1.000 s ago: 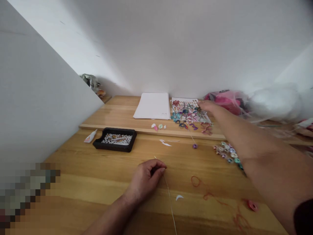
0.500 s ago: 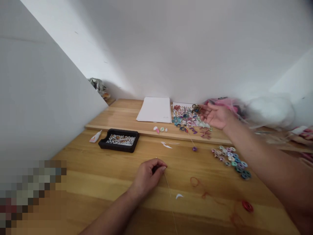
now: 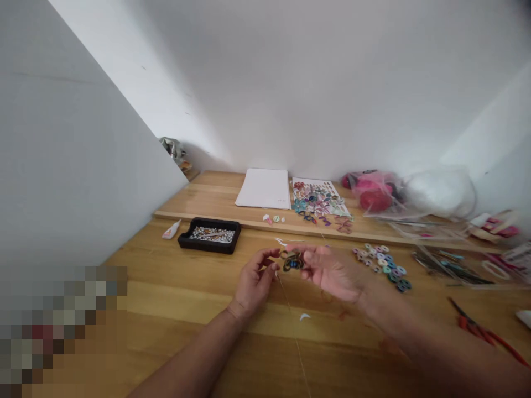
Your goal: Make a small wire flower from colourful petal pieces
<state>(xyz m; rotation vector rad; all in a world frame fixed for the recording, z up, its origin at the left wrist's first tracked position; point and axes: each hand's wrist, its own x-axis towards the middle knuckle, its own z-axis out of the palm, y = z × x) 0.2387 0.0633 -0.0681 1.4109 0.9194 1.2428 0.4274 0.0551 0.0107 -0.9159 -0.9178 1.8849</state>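
Between my hands is a dark, flower-shaped ornament (image 3: 293,260) with a blue centre. My right hand (image 3: 332,272) pinches it from the right, thumb and fingertips at its edge. Just left of it, my left hand (image 3: 256,279) is closed in a pinch on a thin pale thread (image 3: 293,326), which runs down toward the front of the table. Whether the left fingertips touch the ornament, I cannot tell. A small white crescent-shaped piece (image 3: 305,317) lies on the wood below the hands.
A black tray (image 3: 237,239) of beads and a glue tube (image 3: 171,229) stand left. On the raised shelf are white paper (image 3: 263,188) and a sheet of colourful ornaments (image 3: 317,202). Thread bobbins (image 3: 385,262), red-handled pliers (image 3: 477,329) and plastic bags (image 3: 440,190) lie right.
My right hand has come back from the ornaments on the shelf, carrying the dark flower ornament to my left hand. The left hand stays pinched on the thread. The view has shifted slightly right.
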